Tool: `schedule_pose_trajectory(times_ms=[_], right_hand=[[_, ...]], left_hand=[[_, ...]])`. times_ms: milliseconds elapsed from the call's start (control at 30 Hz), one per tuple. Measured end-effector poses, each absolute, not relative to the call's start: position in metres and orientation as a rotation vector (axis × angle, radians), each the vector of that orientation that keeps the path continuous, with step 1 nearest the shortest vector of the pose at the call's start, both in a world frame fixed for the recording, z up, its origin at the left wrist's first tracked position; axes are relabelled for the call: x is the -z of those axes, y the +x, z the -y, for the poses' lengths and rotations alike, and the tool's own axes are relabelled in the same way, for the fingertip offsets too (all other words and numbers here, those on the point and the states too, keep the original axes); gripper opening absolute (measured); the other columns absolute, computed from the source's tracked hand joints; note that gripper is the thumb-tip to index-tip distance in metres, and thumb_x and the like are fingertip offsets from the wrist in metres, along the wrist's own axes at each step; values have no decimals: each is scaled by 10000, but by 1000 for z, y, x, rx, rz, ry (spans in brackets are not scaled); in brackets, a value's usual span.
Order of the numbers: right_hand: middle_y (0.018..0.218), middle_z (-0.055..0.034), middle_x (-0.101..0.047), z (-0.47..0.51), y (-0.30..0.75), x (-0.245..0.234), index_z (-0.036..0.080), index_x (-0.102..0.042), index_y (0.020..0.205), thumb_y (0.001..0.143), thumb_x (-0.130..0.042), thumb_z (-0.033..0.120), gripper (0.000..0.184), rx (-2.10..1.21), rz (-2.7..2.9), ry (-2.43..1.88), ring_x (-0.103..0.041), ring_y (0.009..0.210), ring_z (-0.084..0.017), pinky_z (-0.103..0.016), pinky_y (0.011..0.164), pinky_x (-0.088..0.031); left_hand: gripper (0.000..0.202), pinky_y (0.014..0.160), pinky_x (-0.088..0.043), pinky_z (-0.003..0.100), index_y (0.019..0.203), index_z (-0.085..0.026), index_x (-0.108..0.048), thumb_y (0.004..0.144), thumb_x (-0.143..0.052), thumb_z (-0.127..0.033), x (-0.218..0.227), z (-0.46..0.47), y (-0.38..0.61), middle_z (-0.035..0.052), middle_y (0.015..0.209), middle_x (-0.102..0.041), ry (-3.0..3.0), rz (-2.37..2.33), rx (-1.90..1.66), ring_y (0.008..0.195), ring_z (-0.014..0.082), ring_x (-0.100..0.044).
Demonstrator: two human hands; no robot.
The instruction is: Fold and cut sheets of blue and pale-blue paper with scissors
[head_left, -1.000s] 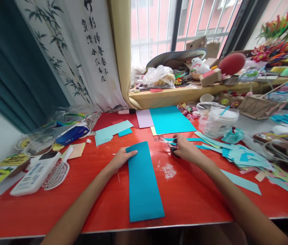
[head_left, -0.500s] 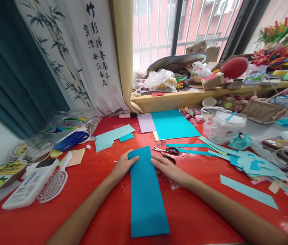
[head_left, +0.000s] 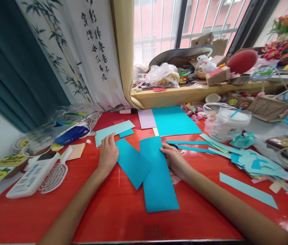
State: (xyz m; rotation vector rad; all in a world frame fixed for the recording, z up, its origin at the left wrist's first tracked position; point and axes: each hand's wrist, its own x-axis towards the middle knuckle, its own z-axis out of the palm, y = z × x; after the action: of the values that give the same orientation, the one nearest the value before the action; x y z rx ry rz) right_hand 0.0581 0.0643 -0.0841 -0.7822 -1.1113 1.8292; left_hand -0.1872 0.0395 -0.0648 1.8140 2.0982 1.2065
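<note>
My left hand (head_left: 108, 153) is closed, fingers pinched at the upper left end of a shorter blue paper piece (head_left: 131, 163). That piece slants down to the right, its lower end overlapping a longer blue paper strip (head_left: 160, 183). My right hand (head_left: 176, 158) grips the strip's upper right edge between thumb and fingers. Behind that hand, only a bit of the scissors' black handle (head_left: 174, 146) shows. Just beyond my left hand lie pale blue paper strips (head_left: 115, 130), stacked, with a small blue piece (head_left: 126, 133) beside them.
A large blue sheet (head_left: 175, 120) and a lilac sheet (head_left: 147, 119) lie at the back of the red table (head_left: 103, 217). Paper scraps (head_left: 258, 165) and a white bucket (head_left: 232, 124) are on the right. A hairbrush (head_left: 54, 177) and white box (head_left: 33, 175) lie left.
One blue strip was between both hands; now two blue pieces show. My left hand has moved left and away with the shorter one. The longer strip has shifted right and away from me.
</note>
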Motion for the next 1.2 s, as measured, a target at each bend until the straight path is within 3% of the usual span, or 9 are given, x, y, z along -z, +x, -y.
schedule_pose_trajectory(times_ms=[67,133,300,400,500,733,800,1000,1200], right_hand=[[1010,-23,-663,-62,58,80,242,-598,1029,768,-569,260,263,-1881,1028,-707,-634,846,-182,-301,698,-516],[1010,-18,-662,-59,57,76,246,-595,1026,771,-574,245,256,-1890,999,-691,-633,853,-177,-289,692,-520],[1021,-44,-661,-52,52,72,231,-568,1083,779,-574,245,304,-1929,1068,-796,-641,850,-206,-337,707,-526],[1050,-45,-653,-50,51,74,237,-559,1105,773,-582,239,333,-1905,1152,-806,-638,874,-215,-368,756,-519],[1082,-43,-641,-51,52,74,244,-548,1121,778,-578,252,344,-1889,1196,-808,-629,908,-225,-392,790,-510],[1102,-47,-624,-49,49,70,240,-538,1094,782,-568,292,318,-1842,1305,-900,-611,952,-233,-397,828,-498],[1137,-51,-597,-49,50,70,248,-514,1098,802,-541,321,306,-1680,1414,-915,-583,1003,-232,-390,830,-495],[1298,-81,-439,-59,63,55,258,-414,1237,829,-500,347,427,-722,1879,-1004,-459,1138,-248,-404,877,-444],[1176,-65,-552,-84,32,30,254,-568,1098,839,-490,297,273,-457,2361,-780,-458,1130,-250,-414,926,-370]], left_hand=[[327,997,-252,497,1127,-162,-516,804,-484,-202,60,-37,-183,141,1231,-468,2015,-2155,-1233,1199,303,-348],[228,953,-322,445,991,-184,-579,846,-441,-294,56,-33,-174,97,1080,-566,2091,-2012,-1154,1087,262,-453],[247,805,-416,314,877,-185,-603,831,-451,-375,55,-24,-151,40,906,-625,1666,-1566,-1071,884,190,-570],[194,746,-430,287,898,-171,-579,775,-534,-314,63,-25,-145,34,861,-608,1462,-1448,-1171,828,168,-575],[277,697,-441,271,975,-173,-521,725,-596,-265,67,-25,-143,13,796,-577,1250,-1373,-1251,766,144,-571],[292,741,-445,277,1011,-156,-500,739,-587,-218,62,-18,-137,9,808,-553,1033,-1194,-1274,720,110,-550],[285,733,-443,266,1005,-167,-496,734,-582,-189,62,-16,-137,-4,793,-540,1044,-1161,-1304,721,105,-541],[346,719,-418,232,1053,-214,-489,723,-563,-140,66,-17,-137,-38,733,-508,1148,-1167,-1367,709,93,-508],[493,726,-408,233,1176,-233,-446,710,-559,-119,67,-18,-135,-39,718,-514,1212,-1159,-1404,703,98,-499]])
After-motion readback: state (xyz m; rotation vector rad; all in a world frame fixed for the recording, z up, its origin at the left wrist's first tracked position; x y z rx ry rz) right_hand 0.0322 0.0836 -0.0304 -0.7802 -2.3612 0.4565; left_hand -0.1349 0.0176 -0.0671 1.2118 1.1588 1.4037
